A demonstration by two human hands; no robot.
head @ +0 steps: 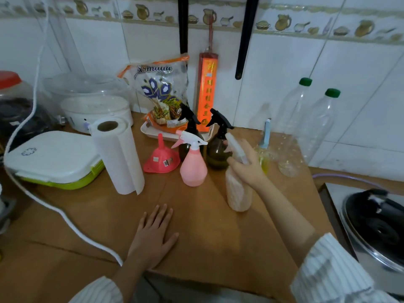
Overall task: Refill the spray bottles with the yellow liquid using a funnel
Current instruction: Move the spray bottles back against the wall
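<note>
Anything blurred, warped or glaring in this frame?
Head view: the right hand and the clear spray bottle it grips are motion-blurred; wall tile lines bow from wide-angle distortion; the red box glows overexposed; the left hand looks sharp.

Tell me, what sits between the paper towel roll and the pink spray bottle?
In the head view, a pink funnel stands upside down between the paper towel roll and the pink spray bottle.

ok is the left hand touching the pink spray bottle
Apart. The head view shows the left hand lying flat on the wooden counter, with bare countertop showing between its fingers and the pink spray bottle.
</note>
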